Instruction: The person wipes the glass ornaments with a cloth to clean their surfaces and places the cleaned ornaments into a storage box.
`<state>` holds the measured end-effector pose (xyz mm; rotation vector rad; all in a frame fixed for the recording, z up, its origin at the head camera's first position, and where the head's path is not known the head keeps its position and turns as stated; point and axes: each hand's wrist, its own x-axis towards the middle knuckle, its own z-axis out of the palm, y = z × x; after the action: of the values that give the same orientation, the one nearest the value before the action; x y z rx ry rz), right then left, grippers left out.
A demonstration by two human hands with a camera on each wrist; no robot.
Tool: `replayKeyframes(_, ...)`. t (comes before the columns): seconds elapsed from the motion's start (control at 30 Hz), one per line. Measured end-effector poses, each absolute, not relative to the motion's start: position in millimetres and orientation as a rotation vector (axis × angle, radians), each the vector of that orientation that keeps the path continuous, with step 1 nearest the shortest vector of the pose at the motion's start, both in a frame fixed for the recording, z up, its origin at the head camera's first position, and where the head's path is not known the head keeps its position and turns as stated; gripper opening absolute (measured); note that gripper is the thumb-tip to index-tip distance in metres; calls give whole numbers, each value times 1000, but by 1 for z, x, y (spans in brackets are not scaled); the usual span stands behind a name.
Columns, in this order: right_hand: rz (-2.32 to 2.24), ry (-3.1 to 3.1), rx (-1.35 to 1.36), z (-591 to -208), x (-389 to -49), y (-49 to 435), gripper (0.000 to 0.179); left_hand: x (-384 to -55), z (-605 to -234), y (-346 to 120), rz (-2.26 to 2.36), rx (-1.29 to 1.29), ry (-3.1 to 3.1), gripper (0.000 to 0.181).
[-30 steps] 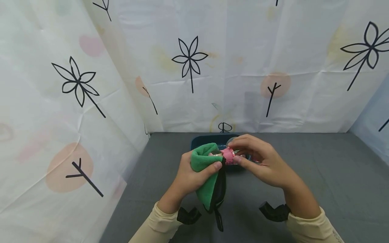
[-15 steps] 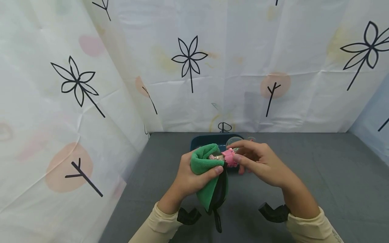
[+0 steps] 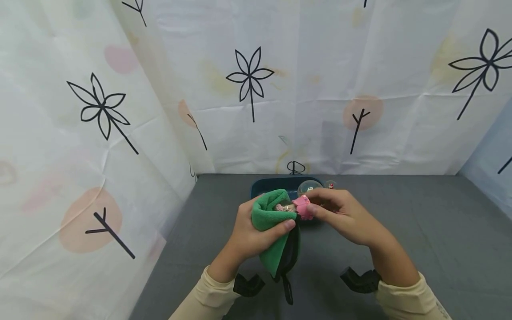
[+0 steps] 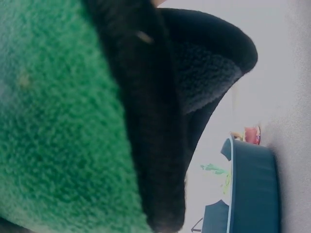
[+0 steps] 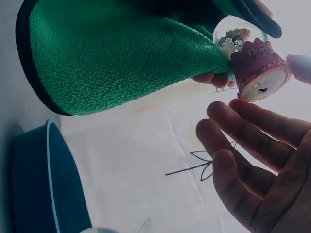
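Note:
A small snow globe (image 5: 260, 63) with a pink base and raised lettering lies tilted between my hands, its clear dome tucked into a green cloth (image 3: 268, 218) with black edging. My left hand (image 3: 249, 233) grips the cloth around the dome, thumb pressed along the near side. My right hand (image 3: 347, 217) pinches the rim of the base between thumb and forefinger. In the right wrist view, its other fingers (image 5: 238, 165) extend below the base, whose pale underside shows. The cloth (image 4: 63, 121) fills much of the left wrist view and hides that hand.
A dark blue tray (image 3: 260, 186) stands behind the hands near the back curtain. A larger clear globe (image 3: 309, 185) shows at its right side, partly behind my right hand. Beside the tray stands a small globe with a red figure (image 3: 330, 184).
My right hand has lowered slightly and its fingers have shifted on the base, uncovering the globes behind. The left hand and cloth have hardly moved.

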<state>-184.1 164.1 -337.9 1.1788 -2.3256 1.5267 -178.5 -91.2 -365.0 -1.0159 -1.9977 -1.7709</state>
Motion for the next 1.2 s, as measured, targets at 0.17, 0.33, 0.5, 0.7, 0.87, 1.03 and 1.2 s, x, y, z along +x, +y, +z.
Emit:
replayKeyframes(0.17, 1673, -2317, 1232, -339, -185, 165, 24, -179, -365, -91, -1768, -1020, -1995, 34)
replayKeyframes(0.33, 1754, -2240, 1300, -340, -187, 164, 24, -178, -366, -90, -1768, -1008, -1983, 34)
replayKeyframes(0.5, 1738, -2156, 1342, -343, -188, 162, 26, -179, -367, -90, -1780, -1019, -1946, 36)
replayKeyframes(0.7, 1634, -2218, 1237, -342, -184, 159, 40, -180, -367, -92, -1821, -1061, -1898, 32)
replayKeyframes(0.87, 1562, -2203, 1236, -341, -182, 158, 50, -180, -366, -93, -1853, -1040, -1908, 34)
replayKeyframes(1.03, 1511, -2170, 1250, -342, -182, 158, 58, -181, -365, -94, -1847, -1034, -1902, 31)
replayKeyframes(1.2, 1460, -2122, 1290, -342, -183, 157, 62, -183, -366, -94, -1825, -1046, -1901, 25)
